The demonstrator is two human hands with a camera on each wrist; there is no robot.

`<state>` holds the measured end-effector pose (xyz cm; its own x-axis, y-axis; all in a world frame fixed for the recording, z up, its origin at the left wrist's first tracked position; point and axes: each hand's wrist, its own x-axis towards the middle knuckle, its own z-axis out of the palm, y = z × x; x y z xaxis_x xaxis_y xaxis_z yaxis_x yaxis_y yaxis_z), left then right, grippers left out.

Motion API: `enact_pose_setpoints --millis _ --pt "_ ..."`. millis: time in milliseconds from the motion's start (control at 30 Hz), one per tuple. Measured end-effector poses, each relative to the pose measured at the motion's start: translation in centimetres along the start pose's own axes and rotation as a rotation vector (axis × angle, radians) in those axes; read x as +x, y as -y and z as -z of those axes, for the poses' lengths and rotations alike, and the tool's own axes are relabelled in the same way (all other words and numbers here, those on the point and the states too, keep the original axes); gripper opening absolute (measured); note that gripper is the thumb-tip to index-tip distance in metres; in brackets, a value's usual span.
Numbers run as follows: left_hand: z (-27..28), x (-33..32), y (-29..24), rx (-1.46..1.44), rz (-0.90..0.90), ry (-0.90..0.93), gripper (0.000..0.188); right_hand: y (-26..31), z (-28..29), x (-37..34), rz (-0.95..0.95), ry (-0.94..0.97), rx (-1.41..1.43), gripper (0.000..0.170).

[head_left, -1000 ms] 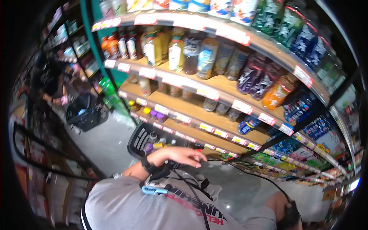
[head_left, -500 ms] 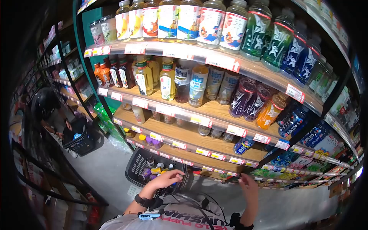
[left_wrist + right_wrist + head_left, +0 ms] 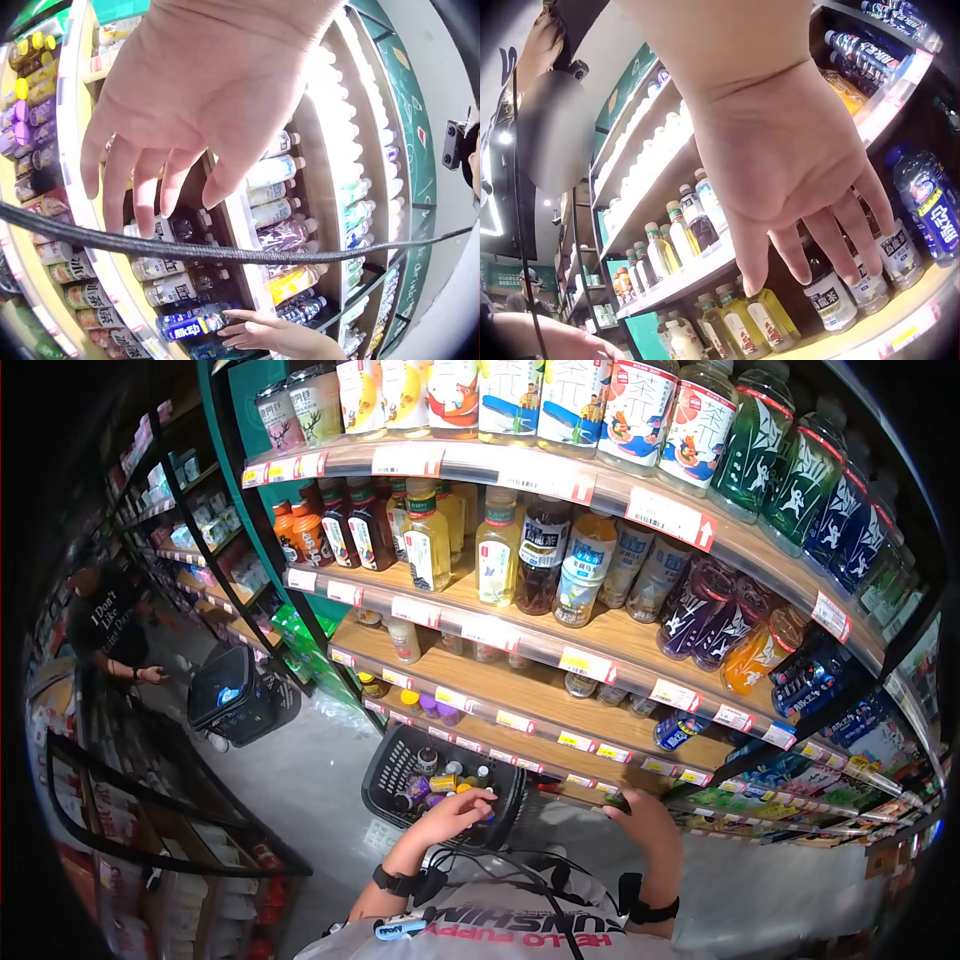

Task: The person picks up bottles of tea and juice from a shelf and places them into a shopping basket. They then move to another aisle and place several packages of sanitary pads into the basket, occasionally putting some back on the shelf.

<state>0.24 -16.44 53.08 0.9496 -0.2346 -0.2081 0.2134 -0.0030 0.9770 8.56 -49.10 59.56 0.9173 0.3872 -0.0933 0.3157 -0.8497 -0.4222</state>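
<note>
In the head view my left hand [image 3: 455, 820] hangs in front of the black basket [image 3: 375, 780], its fingers loosely bent and holding nothing. The basket stands on the floor against the shelf and contains several bottles, among them a yellow one [image 3: 442, 784]. My right hand [image 3: 648, 825] is raised before the lowest shelf, holding nothing. The left wrist view shows my left palm [image 3: 202, 97] with fingers spread, and my right hand [image 3: 277, 336] beyond it near a blue-labelled bottle [image 3: 187, 325]. In the right wrist view my right palm [image 3: 787, 150] faces the camera, fingers apart.
Curved shelves [image 3: 450, 458] of drink bottles fill the middle and right. A person in a black shirt [image 3: 110, 622] is at the left, near a second black basket [image 3: 240, 725]. A cable [image 3: 225, 255] crosses the left wrist view. Grey floor [image 3: 325, 780] shows between the shelves.
My right hand has risen from low at the right to before the shelf. My left hand has drawn back toward the basket. The other person has straightened up, away from the second basket.
</note>
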Motion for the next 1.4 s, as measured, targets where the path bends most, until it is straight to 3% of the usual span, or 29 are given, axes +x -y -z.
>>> enact_pose_setpoints --millis 67,200,367,467,533,667,767,833,933,1000,1067,1100,1167,1200,1267,1333,1400 --pt "0.9 -0.7 0.2 -0.014 0.052 -0.050 0.030 0.1 0.3 0.8 0.062 -0.055 -0.020 0.053" --pt "1.4 -0.7 0.2 -0.099 0.062 -0.156 0.031 0.8 2.2 1.7 0.000 -0.003 0.039 0.052" --pt "1.5 1.6 -3.2 0.030 -0.106 -0.322 0.029 -2.1 2.2 3.3 0.024 -0.040 0.040 0.042" --pt "1.8 3.7 -4.3 0.070 -0.203 -0.390 0.030 -2.6 2.6 4.7 0.237 -0.230 0.063 0.036" --pt "1.5 5.0 -7.1 0.203 -0.250 -0.422 0.035 -2.2 3.2 5.9 0.303 -0.290 0.222 0.031" --pt "0.2 7.8 -15.8 0.590 -0.497 -0.381 0.044 -0.3 5.2 7.6 0.420 -0.268 0.560 0.024" --pt "-0.4 10.6 -20.9 0.917 -0.643 -0.417 0.052 0.8 6.5 9.9 0.524 -0.347 0.538 0.023" --pt "-0.5 13.4 -23.6 0.988 -0.804 -0.430 0.055 1.8 7.3 11.8 0.564 -0.421 0.543 0.024" --pt "-0.9 18.0 -26.6 1.196 -1.033 -0.659 0.056 4.2 9.2 15.2 0.564 -0.463 0.667 0.032" --pt "-1.6 19.9 -28.0 1.366 -0.956 -0.830 0.055 5.6 10.0 18.3 0.602 -0.556 0.630 0.045" --pt "-2.1 21.8 -28.2 1.409 -1.044 -0.994 0.054 6.4 10.0 21.5 0.594 -0.642 0.601 0.059" --pt "-2.4 22.5 -28.2 1.407 -0.956 -0.951 0.053 6.5 9.6 23.1 0.523 -0.626 0.583 0.065" --pt "-3.4 22.9 -28.3 1.436 -0.992 -0.940 0.052 7.4 9.1 25.6 0.332 -0.508 0.596 0.076" --pt "-3.9 22.8 -28.1 1.452 -1.005 -0.936 0.052 7.6 8.7 26.6 0.368 -0.514 0.610 0.068" --pt "-4.2 23.3 -27.5 1.339 -0.967 -0.914 0.053 9.2 9.7 27.1 0.251 -0.442 0.574 0.058" --pt "-4.5 23.5 -26.9 1.243 -0.985 -0.895 0.054 9.5 9.5 26.7 0.264 -0.499 0.726 0.047" --pt "-5.1 23.1 -26.9 1.164 -0.970 -0.819 0.054 9.8 9.5 26.0 0.300 -0.615 0.571 0.046"
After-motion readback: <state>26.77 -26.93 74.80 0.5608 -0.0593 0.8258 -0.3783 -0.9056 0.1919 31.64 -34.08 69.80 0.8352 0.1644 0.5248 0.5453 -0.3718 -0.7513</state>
